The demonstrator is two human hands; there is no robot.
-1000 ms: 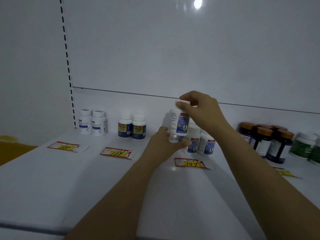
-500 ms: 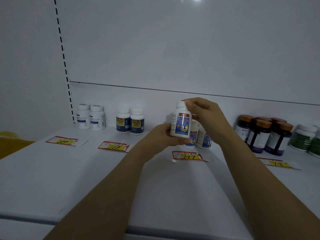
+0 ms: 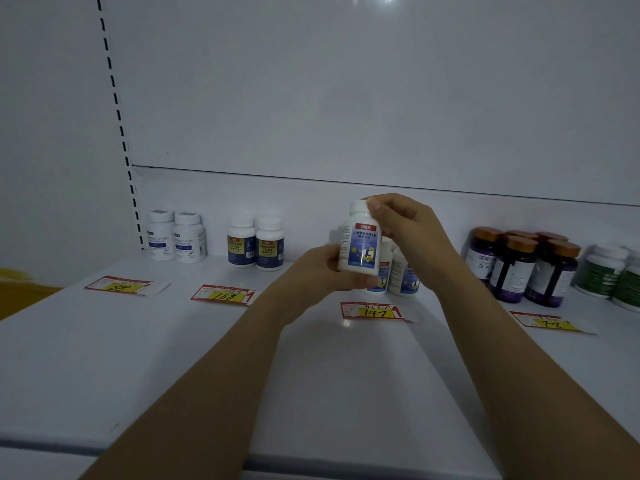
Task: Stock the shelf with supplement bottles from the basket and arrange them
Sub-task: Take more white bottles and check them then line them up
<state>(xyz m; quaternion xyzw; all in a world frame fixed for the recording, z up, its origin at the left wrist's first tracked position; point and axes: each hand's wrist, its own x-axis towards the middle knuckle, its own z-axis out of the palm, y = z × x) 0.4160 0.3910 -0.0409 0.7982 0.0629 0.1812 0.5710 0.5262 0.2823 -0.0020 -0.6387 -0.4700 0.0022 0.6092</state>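
Nearest is the white shelf, whose front edge runs across the bottom of the view, and two bare forearms reach over it from the near side toward the middle. Further in, four price tags lie flat in a row on the shelf: a red and yellow tag at far left, a tag reading 168, a tag reading 147 and one more tag at right. Just beyond the 147 tag the left hand has its fingers curled round the lower part of a white supplement bottle, cupping it from the left and beneath. The right hand comes in from the right and pinches the bottle's white cap, the thumb on the front of the cap and the other fingers bent behind it. The bottle is raised clear of the shelf, close to upright, its blue label with a red band facing the viewer. Right behind it, partly hidden by both hands, stand two like bottles on the shelf. Along the back, from left to right, stand a pair of white bottles with pale labels, a pair with blue and yellow labels, a cluster of dark bottles with brown caps and green-labelled bottles with white caps at the right edge. A yellow surface shows at far left. Farthest is the white back panel, with a slotted upright on its left.
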